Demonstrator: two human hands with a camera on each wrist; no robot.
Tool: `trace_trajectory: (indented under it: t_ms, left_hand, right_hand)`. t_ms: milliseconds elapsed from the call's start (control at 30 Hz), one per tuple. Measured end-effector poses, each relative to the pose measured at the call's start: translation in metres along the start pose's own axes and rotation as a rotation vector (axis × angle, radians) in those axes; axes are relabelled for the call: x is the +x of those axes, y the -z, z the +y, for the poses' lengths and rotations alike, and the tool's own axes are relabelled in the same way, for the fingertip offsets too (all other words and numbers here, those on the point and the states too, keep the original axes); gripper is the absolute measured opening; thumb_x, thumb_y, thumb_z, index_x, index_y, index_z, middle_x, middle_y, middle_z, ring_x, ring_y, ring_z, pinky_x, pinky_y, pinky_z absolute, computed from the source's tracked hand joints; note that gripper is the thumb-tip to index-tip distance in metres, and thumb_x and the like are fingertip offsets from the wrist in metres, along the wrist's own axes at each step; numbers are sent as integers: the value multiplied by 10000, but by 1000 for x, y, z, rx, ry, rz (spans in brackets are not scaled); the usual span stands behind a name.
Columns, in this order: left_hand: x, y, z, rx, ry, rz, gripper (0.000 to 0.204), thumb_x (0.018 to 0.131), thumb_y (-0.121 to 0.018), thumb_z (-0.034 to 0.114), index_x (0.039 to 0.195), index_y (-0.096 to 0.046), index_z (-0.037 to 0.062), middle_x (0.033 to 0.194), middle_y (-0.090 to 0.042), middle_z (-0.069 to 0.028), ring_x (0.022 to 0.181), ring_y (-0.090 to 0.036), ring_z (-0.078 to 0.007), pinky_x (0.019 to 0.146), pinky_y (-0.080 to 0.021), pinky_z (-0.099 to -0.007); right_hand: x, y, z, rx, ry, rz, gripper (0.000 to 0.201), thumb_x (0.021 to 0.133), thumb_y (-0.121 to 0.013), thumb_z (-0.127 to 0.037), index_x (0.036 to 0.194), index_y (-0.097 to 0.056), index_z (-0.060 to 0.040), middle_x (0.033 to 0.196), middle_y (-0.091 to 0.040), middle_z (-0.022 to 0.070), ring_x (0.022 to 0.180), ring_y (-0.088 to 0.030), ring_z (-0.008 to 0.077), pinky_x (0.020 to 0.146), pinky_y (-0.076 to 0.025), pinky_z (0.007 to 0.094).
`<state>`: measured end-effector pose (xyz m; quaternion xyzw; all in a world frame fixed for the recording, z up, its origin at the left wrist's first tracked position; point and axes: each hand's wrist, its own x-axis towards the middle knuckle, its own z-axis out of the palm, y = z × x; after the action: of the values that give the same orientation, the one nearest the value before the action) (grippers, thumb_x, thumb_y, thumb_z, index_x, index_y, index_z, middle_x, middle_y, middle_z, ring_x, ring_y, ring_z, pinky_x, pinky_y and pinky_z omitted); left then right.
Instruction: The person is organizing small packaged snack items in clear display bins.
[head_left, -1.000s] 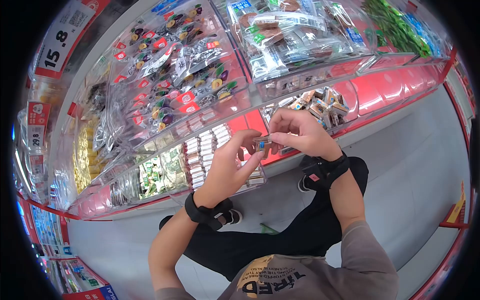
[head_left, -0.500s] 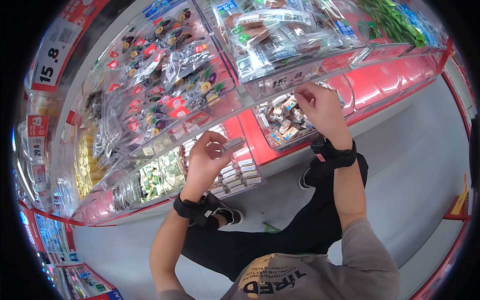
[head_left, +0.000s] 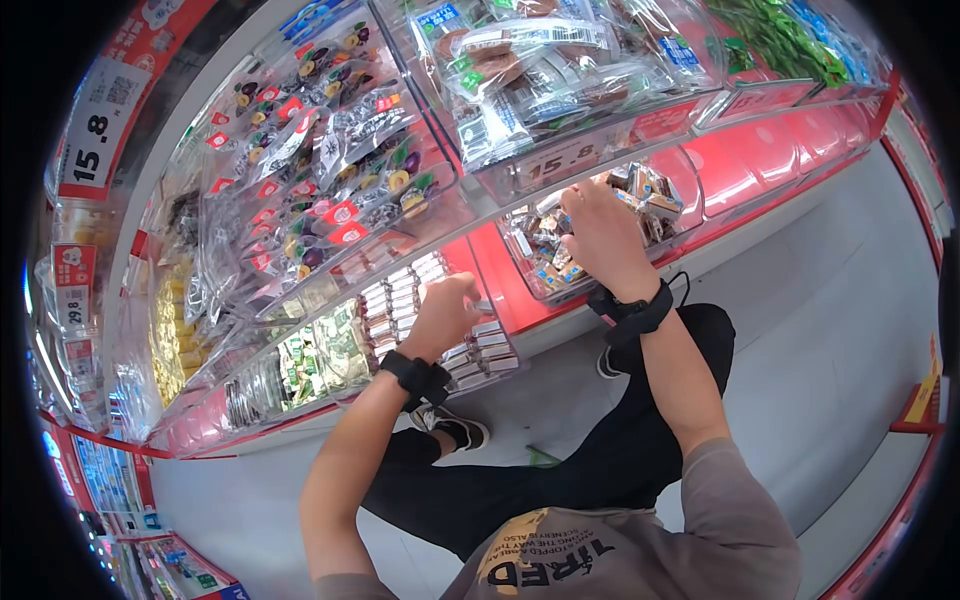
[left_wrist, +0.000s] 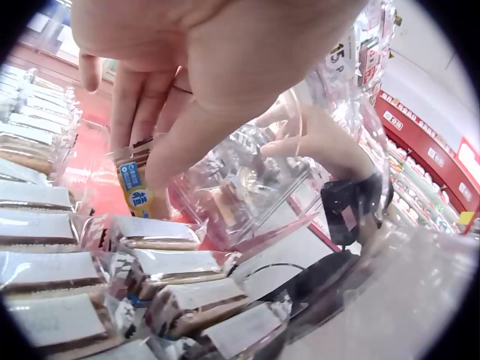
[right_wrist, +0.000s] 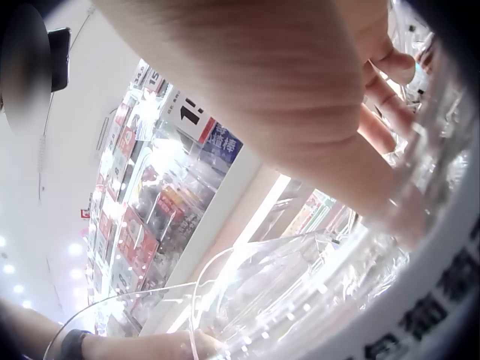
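Note:
My left hand (head_left: 443,312) is low over the clear bin with neat rows of small wrapped bars (head_left: 490,345). In the left wrist view its thumb and fingers pinch one small wrapped bar (left_wrist: 139,184) with a blue and yellow label, tilted upright above the rows. My right hand (head_left: 607,238) reaches into the neighbouring clear bin of loose small wrapped pieces (head_left: 655,195), back of the hand up. Its fingers and thumb stand apart in the left wrist view, and the fingertips are among the wrappers. The right wrist view shows mainly the palm and loosely bent fingers (right_wrist: 386,105).
Above both bins juts a clear shelf front with a price strip (head_left: 560,165), holding bagged snacks (head_left: 530,60) and bags with plum pictures (head_left: 330,150). Green and white packets (head_left: 325,350) lie left of the bars. Red shelf (head_left: 790,165) continues to the right. My legs (head_left: 560,430) are below.
Both hands were together at a small wrapped bar, then parted. The left went left and down over the rows with a bar; the right moved up and into the loose pieces.

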<state>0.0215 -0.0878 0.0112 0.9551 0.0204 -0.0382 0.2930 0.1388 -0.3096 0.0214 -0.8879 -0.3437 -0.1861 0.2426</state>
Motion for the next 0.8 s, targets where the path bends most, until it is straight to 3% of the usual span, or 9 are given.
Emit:
trace_trajectory:
  t_ms: [33, 233, 533, 633, 733, 800]
  left_hand:
    - [1, 0, 1, 14, 54, -21, 186, 654, -692, 101, 769, -581, 7, 752, -618, -117, 760, -593, -303, 719, -426, -394]
    - [-5, -7, -21, 244, -20, -96, 177, 675, -711, 215, 751, -634, 75, 722, -634, -83, 723, -602, -253, 827, -303, -405]
    - [-4, 2, -8, 165, 35, -158, 130, 670, -694, 195, 735, -663, 87, 685, -638, -60, 696, -601, -232, 826, -310, -400]
    - [-6, 1, -4, 167, -4, -75, 278, 647, -720, 158, 917, -681, 104, 747, -651, -82, 698, -621, -222, 842, -395, -439]
    - [-1, 2, -14, 99, -6, -161, 324, 642, -719, 128, 957, -665, 80, 762, -655, -104, 705, -627, -240, 756, -473, -382]
    - [-3, -1, -15, 9, -13, -89, 300, 645, -710, 107, 939, -669, 69, 777, -658, -112, 712, -630, -237, 696, -489, -342]
  right_hand:
    - [0, -3, 1, -6, -1, 1, 394, 632, -695, -71, 977, -510, -33, 995, -525, 123, 991, -513, 303, 822, -446, 394]
    - [2, -9, 2, -10, -10, -7, 378, 627, -691, -60, 953, -503, -32, 956, -519, 126, 973, -505, 306, 808, -440, 398]
    - [1, -8, 5, 116, -31, 77, 233, 690, -628, -49, 899, -530, -21, 942, -531, 133, 883, -554, 313, 750, -459, 400]
    - [3, -4, 2, 100, -65, 131, 143, 708, -615, -56, 831, -547, -31, 883, -563, 113, 813, -577, 302, 685, -471, 402]
    - [8, 6, 0, 77, -92, 150, 83, 714, -613, -59, 756, -545, -36, 791, -576, 97, 746, -588, 293, 628, -471, 397]
    - [9, 9, 0, 82, -72, 187, 79, 715, -613, -57, 719, -537, -35, 727, -570, 93, 711, -589, 288, 600, -469, 389]
